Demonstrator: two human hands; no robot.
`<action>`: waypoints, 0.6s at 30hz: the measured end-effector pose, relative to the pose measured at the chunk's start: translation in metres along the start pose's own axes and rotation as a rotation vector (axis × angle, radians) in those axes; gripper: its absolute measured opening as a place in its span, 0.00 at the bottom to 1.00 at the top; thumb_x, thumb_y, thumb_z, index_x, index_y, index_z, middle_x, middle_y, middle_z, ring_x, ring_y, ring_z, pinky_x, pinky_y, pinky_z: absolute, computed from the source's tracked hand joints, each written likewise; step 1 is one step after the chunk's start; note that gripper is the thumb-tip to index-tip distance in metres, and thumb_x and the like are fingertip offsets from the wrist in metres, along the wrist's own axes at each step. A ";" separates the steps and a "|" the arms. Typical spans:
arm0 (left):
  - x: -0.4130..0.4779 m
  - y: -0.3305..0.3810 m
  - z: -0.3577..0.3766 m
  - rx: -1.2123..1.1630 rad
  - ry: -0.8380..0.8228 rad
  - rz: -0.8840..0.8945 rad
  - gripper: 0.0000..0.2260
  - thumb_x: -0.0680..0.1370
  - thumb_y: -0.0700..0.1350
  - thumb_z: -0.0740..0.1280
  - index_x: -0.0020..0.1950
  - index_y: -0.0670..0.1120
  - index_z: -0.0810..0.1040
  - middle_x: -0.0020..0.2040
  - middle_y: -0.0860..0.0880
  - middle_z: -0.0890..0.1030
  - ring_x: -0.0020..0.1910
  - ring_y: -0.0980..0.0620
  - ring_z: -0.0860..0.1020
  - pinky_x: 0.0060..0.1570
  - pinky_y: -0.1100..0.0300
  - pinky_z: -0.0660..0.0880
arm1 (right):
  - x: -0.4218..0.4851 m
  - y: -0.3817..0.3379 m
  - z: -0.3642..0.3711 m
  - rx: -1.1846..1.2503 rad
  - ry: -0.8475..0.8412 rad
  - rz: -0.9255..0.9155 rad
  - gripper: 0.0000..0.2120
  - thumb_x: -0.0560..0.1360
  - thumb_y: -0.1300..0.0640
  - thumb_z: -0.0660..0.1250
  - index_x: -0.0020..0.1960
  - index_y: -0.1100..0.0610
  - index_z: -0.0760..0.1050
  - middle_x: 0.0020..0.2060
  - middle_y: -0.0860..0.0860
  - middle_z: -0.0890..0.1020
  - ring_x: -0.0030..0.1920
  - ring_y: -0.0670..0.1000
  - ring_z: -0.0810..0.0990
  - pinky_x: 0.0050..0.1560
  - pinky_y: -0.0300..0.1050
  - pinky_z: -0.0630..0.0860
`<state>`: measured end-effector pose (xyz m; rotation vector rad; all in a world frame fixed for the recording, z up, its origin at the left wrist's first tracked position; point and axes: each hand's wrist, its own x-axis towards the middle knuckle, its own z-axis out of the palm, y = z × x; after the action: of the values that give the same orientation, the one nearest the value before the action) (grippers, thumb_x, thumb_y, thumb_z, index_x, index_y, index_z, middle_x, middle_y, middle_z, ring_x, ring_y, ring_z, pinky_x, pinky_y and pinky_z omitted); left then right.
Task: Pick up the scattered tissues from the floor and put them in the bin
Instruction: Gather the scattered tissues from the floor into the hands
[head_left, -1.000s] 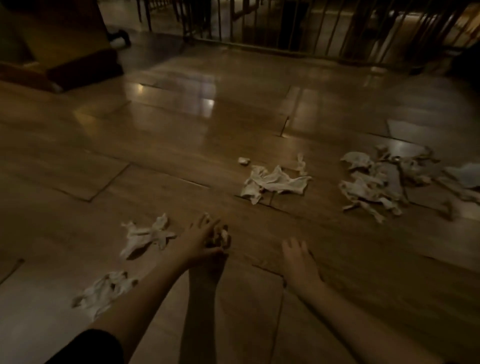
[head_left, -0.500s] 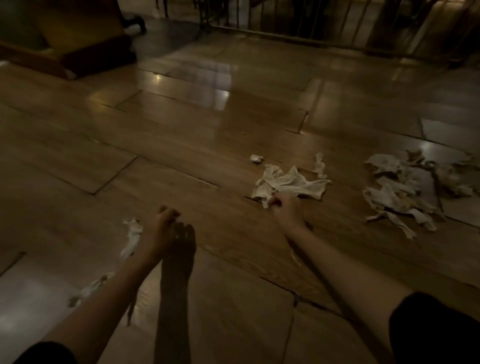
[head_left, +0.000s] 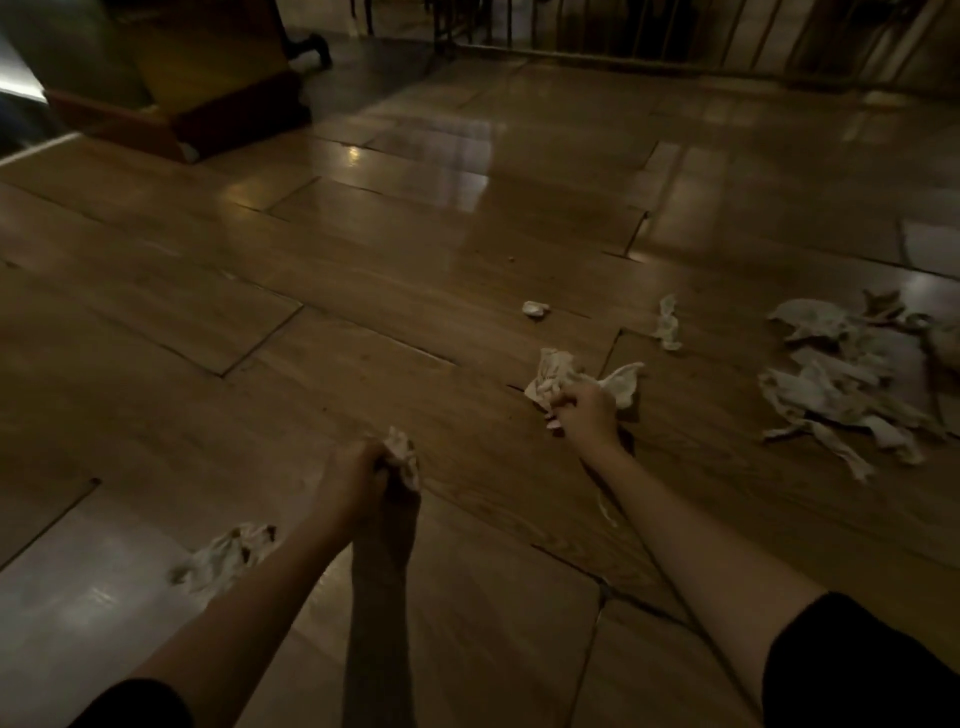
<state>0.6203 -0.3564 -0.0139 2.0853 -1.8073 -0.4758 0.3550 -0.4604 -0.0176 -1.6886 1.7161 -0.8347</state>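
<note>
White crumpled tissues lie on a dim wooden floor (head_left: 363, 291). My left hand (head_left: 358, 480) is closed on a small wad of tissue (head_left: 401, 451) just above the floor. My right hand (head_left: 587, 410) is closed on a larger bunched tissue (head_left: 558, 371), which still touches the floor. A loose tissue (head_left: 223, 556) lies beside my left forearm. A small scrap (head_left: 535, 308) and a twisted strip (head_left: 667, 323) lie beyond my right hand. A heap of several tissues (head_left: 852, 379) spreads at the right. No bin is in view.
A dark wooden piece of furniture (head_left: 218, 78) stands at the back left. A metal railing (head_left: 649, 31) runs along the far edge. Floorboards show raised seams and gaps near my arms.
My right hand has closed on the spread tissue and bunched it up. My left hand has moved right with its wad. The view has moved closer and to the left.
</note>
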 end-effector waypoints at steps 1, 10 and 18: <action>0.005 0.012 0.002 -0.006 -0.014 0.017 0.08 0.70 0.33 0.66 0.47 0.38 0.81 0.48 0.36 0.81 0.49 0.38 0.79 0.50 0.52 0.73 | -0.005 -0.003 -0.010 0.092 -0.017 0.068 0.08 0.73 0.70 0.64 0.43 0.65 0.82 0.38 0.58 0.81 0.31 0.51 0.78 0.25 0.38 0.73; 0.051 0.117 0.025 -0.267 0.010 0.206 0.03 0.66 0.34 0.66 0.36 0.37 0.80 0.35 0.35 0.82 0.36 0.41 0.80 0.33 0.62 0.69 | -0.119 0.041 -0.048 -0.159 -0.085 -0.061 0.07 0.72 0.65 0.64 0.48 0.64 0.78 0.49 0.52 0.77 0.48 0.46 0.77 0.38 0.21 0.66; 0.059 0.099 0.052 -0.416 0.028 0.171 0.08 0.64 0.35 0.60 0.34 0.31 0.76 0.31 0.39 0.76 0.32 0.53 0.73 0.31 0.66 0.67 | -0.079 0.039 -0.043 -0.235 -0.092 -0.142 0.03 0.69 0.71 0.66 0.42 0.67 0.78 0.45 0.64 0.81 0.48 0.61 0.79 0.47 0.47 0.73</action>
<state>0.5175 -0.4294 -0.0159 1.6365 -1.6792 -0.7018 0.2991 -0.3801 -0.0222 -1.9921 1.7012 -0.6242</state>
